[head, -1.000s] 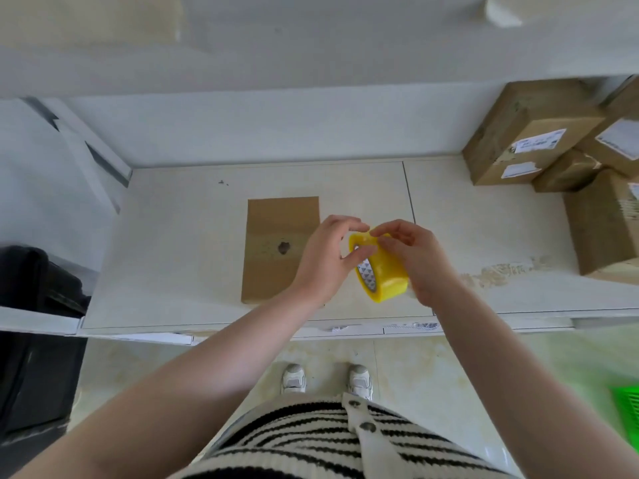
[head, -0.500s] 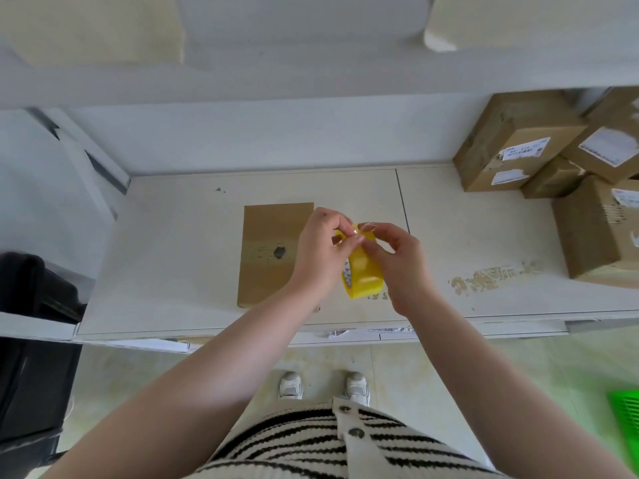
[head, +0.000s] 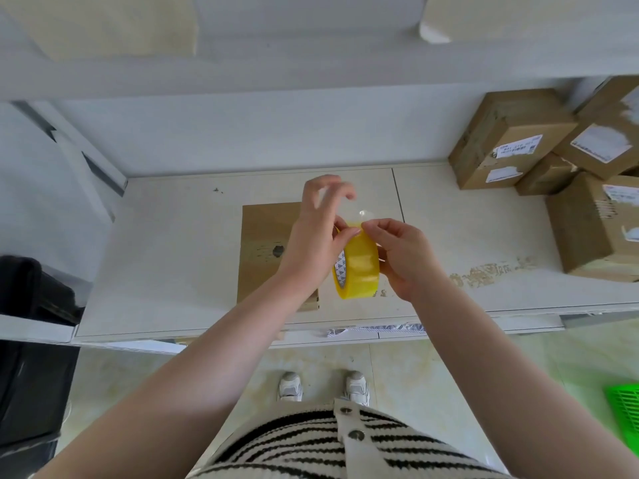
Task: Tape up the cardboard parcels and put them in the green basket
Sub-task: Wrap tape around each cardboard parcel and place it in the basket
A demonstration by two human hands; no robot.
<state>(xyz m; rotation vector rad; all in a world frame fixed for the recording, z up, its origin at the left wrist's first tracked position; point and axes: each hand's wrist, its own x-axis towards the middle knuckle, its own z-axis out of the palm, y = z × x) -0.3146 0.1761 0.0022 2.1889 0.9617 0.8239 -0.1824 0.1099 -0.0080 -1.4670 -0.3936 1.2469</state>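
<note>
Tape roll (head: 358, 267), yellow, held upright on edge above the white shelf (head: 166, 257), between both hands. Gripped on its right side by the right hand (head: 403, 257), thumb and forefinger pinching at the top rim of the roll. Touched at the same top spot by the thumb of the left hand (head: 316, 236); remaining left fingers lifted and loosely spread, blurred, closed around nothing visible. Glint of clear tape just above the pinch, its edge too faint to trace.

Flat brown cardboard parcel (head: 266, 250) lying on the shelf just behind and left of the roll, partly covered by the left wrist, dark spot near its middle. No tape visible across it.

Stack of cardboard boxes (head: 511, 140) at the right end of the shelf, several bearing white labels, well apart from the flat parcel. Worn patch on the shelf surface in front of them.

Green basket (head: 626, 416) down on the floor at the far right edge, only a corner in view, well apart from the shelf. Contents not visible.

Black bin (head: 31, 357) at the left edge, below shelf level. White shoes (head: 290, 385) on pale floor tiles, striped black-and-white garment (head: 297, 447) at the bottom.
</note>
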